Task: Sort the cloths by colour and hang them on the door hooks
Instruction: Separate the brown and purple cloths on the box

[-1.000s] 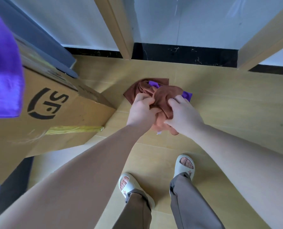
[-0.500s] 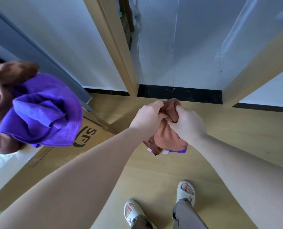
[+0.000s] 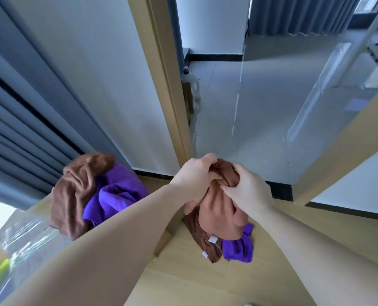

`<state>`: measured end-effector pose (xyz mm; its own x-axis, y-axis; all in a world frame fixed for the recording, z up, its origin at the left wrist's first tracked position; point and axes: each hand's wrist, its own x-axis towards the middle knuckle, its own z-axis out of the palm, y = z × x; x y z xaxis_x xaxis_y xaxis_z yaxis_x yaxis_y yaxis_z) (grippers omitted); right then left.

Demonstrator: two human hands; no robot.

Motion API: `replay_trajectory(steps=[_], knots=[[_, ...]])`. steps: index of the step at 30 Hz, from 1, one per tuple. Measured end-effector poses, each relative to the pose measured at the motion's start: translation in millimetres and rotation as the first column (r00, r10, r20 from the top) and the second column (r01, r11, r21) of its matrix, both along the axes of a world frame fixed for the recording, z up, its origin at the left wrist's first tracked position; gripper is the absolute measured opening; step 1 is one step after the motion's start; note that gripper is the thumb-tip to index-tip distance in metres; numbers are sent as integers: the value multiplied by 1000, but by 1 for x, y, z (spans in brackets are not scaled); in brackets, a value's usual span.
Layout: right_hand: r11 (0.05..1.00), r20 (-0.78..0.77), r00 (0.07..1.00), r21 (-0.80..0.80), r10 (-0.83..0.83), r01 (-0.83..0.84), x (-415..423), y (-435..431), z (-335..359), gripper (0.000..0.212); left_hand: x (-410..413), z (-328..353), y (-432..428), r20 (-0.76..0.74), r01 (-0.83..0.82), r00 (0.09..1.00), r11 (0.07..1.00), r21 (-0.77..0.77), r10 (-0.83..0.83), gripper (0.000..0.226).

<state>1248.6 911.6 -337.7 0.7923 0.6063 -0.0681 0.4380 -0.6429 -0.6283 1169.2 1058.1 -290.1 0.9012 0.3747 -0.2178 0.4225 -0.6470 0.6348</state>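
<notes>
Wood door frame [image 3: 163, 85] and glass stand far behind. At centre, left hand [image 3: 194, 177] and right hand [image 3: 248, 191] both clench a bunched brown cloth [image 3: 218, 217], a purple cloth [image 3: 238, 249] dangling below. Peeling the purple free first should keep colours separate.

Finding no legible text, brand, number or sign; white tags [image 3: 212, 240] on the brown cloth [image 3: 199, 233] appearing too small to read.

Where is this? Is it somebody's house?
Probably a home, at a doorway: a wooden door frame ahead, grey curtains on the left, and a tiled floor beyond. The left hand and right hand grip bundled cloths.
</notes>
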Motion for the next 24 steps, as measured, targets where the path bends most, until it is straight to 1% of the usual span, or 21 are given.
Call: replay_trajectory(steps=[5, 7, 10, 12, 15, 16, 18, 20, 22, 24], knots=[[998, 57, 997, 27, 52, -53, 0, 23, 48, 38, -14, 56, 20, 65, -20, 998, 999, 34, 18, 16], [994, 78, 995, 79, 64, -70, -3, 32, 60, 37, -21, 72, 28, 80, -25, 997, 998, 54, 20, 20], [983, 115, 991, 157, 75, -92, -9, 43, 77, 46, -29, 92, 37, 106, -36, 994, 994, 104, 25, 25], [980, 95, 990, 160, 103, -118, -13, 49, 90, 54, -36, 103, 43, 134, -43, 991, 994, 102, 30, 21], [982, 34, 990, 128, 137, -140, -21, 62, 110, 44, -52, 123, 53, 167, -76, 984, 992, 99, 59, 22], [981, 22, 990, 133, 141, -143, -25, 68, 118, 45, -57, 131, 56, 176, -88, 982, 991, 105, 68, 24], [974, 16, 988, 167, 151, -151, -36, 79, 136, 52, -70, 147, 65, 186, -110, 979, 987, 119, 87, 21], [963, 29, 982, 193, 187, -189, -47, 91, 154, 54, -85, 164, 75, 199, -151, 972, 982, 113, 127, 16], [953, 30, 974, 202, 222, -224, -58, 104, 171, 55, -100, 181, 85, 218, -201, 960, 974, 100, 176, 15], [943, -9, 971, 243, 237, -228, -71, 117, 189, 60, -115, 195, 94, 264, -269, 935, 959, 86, 239, 12]])
